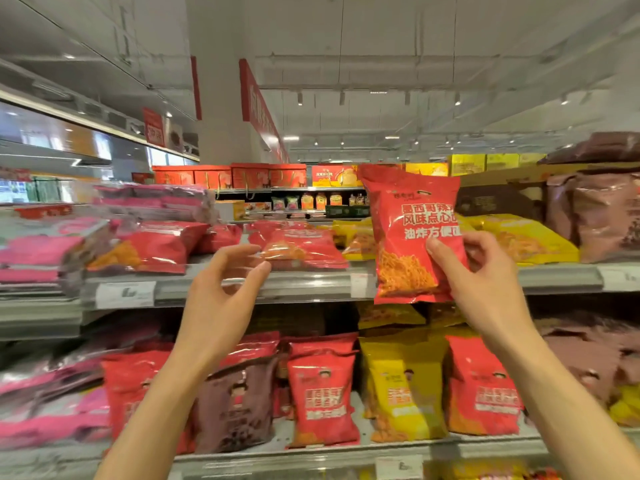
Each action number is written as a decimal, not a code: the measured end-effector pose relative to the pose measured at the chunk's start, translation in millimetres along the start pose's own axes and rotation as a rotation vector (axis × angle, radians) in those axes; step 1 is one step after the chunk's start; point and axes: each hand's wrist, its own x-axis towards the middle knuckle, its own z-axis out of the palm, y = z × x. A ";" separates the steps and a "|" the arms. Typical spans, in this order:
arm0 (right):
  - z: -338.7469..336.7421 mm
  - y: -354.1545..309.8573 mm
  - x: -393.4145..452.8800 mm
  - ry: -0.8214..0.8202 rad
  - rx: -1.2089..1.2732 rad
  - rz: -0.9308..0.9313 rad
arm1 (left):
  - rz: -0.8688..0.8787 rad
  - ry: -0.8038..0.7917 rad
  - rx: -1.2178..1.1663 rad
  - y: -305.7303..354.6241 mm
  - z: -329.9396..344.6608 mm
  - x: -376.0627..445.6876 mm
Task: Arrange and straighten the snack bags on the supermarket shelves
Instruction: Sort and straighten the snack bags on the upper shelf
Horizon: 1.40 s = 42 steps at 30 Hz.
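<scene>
Right hand [485, 271] pinches an upright glossy red plastic snack bag [412, 233] mid-placement, left hand [225, 285] loosely curled and empty; next, likely seat it squarely on the grey metal top shelf [311, 282]

Red snack bag [412, 233] held by the right hand [485, 282]: white lettering above a clear window showing orange noodle strands. Red bags lying flat [298, 247] just beyond the left hand [221, 289]: same red, orange contents visible. Yellow bags [533, 240] to the right of the right hand: plain yellow (print too blurred to read). Brown-maroon bags [602, 216] farther right: glossy, dark. Pink bags [45, 251] left of the left hand: pink with paler bands. Below the hands: upright red bag [322, 400] with white lettering, yellow bag [405, 386], dark maroon bag [235, 407]. Shelf edge [311, 285]: grey, with white price labels [126, 294].
</scene>
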 end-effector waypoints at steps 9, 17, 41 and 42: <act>90.6 -40.8 -50.5 -0.011 -0.001 0.061 | 0.026 -0.060 0.035 -35.9 -86.2 26.0; 170.9 -87.6 -25.4 -0.009 -0.077 -0.027 | 0.158 -0.006 0.326 -70.3 -121.5 71.1; 271.7 -81.4 8.7 -0.769 -0.783 -0.317 | 0.153 0.045 0.612 -120.0 -134.2 106.5; 272.5 -80.9 6.8 -0.788 -0.805 -0.313 | 0.156 0.051 0.618 -120.7 -133.5 105.9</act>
